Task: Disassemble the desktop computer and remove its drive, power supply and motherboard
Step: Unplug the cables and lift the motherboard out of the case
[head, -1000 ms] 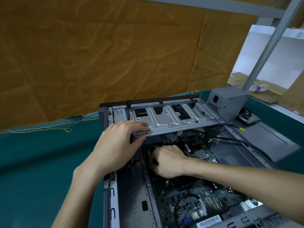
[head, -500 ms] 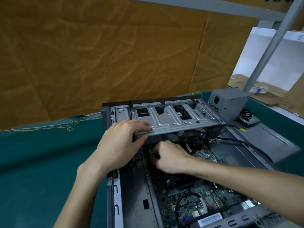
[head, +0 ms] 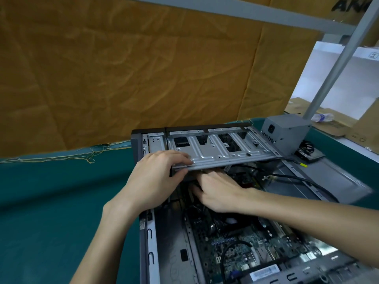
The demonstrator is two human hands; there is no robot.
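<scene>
On the teal-covered table [head: 51, 201], against a brown backdrop, our open computer case [head: 147, 232] lies near the far edge, its green motherboard [head: 235, 242] exposed. Our left hand [head: 155, 177] grips the raised drive cage [head: 221, 150] by its stiff front edge. Our right hand [head: 219, 191] reaches beneath, its grasp hidden; the board seems fragile, best held by its edges.

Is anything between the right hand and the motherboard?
Yes. The metal drive cage, held up by the left hand, overhangs the right hand, and black cables cross above the motherboard.
</scene>
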